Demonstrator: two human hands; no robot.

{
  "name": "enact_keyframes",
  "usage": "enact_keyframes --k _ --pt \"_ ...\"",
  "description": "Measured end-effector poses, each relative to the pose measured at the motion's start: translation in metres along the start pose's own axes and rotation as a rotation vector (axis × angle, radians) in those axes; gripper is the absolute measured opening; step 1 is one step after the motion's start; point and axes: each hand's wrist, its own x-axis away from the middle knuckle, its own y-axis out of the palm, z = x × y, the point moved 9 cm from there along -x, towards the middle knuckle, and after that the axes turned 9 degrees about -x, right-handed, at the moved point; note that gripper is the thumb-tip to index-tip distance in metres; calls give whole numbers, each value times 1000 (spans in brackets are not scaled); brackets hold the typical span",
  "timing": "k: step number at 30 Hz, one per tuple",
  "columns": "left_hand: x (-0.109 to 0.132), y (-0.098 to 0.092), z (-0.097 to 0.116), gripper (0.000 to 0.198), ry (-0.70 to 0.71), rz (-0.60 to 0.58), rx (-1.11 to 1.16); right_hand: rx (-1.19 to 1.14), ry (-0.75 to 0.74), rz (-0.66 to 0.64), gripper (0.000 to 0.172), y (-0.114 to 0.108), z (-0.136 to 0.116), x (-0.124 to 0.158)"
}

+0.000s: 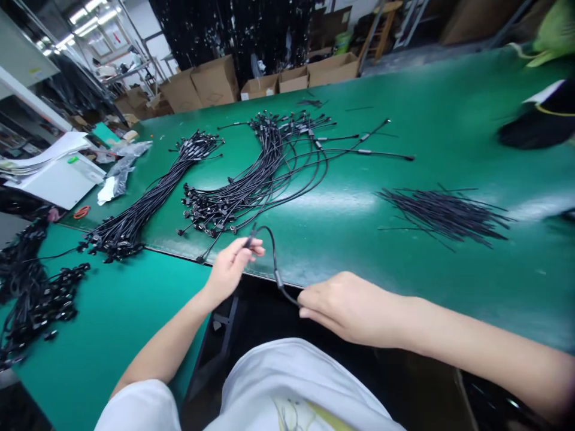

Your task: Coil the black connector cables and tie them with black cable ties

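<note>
A short black cable (274, 254) with a grey sleeve on it curves between my two hands above the table's front edge. My left hand (231, 266) pinches one end of it, a dark connector poking up past the fingertips. Closed on the cable's lower end is my right hand (344, 305), its fingers hiding that tip. Just beyond my left hand lies a loose, fanned pile of similar black cables (265, 161). To its left rests a tidier bundle of black cables (157, 197).
Thin black strips (444, 212) lie heaped on the right of the green table (449, 287). More cables (40, 287) cover the lower left table. Orange scissors (81, 212), a plastic bag (119, 173) and a white box (63, 179) sit at left. Cardboard boxes (332, 70) stand behind. A black cap (539, 123) lies far right.
</note>
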Motion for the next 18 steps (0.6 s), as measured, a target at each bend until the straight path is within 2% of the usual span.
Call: enact_keyframes --k 2,4,5,6,8,10,12,14,16,18 --pt "8 33 14 34 92 -206 -141 -162 32 6 30 -6 -4 -8" --pt "20 56 19 29 93 -388 -172 -287 71 162 31 -26 7 -12" --pt "23 60 18 27 56 -419 -133 -355 77 271 28 -37 15 -12" --pt "24 59 16 26 3 -402 -50 -428 77 389 26 -46 24 -10" --pt "19 52 10 26 -111 -291 207 -601 81 600 36 -51 43 -6" --pt "14 51 1 29 -203 -190 460 -819 138 677 41 -34 59 -8" --pt "14 62 -8 34 -287 -185 605 -1073 229 707 40 -7 69 -15" --pt "19 79 -17 38 -368 -220 663 -1336 301 811 42 15 76 -17" --pt "25 91 -22 43 -402 -225 707 -1555 327 960 41 26 80 -15" --pt "28 95 -24 45 -384 -201 728 -1733 330 1002 40 33 81 -14"
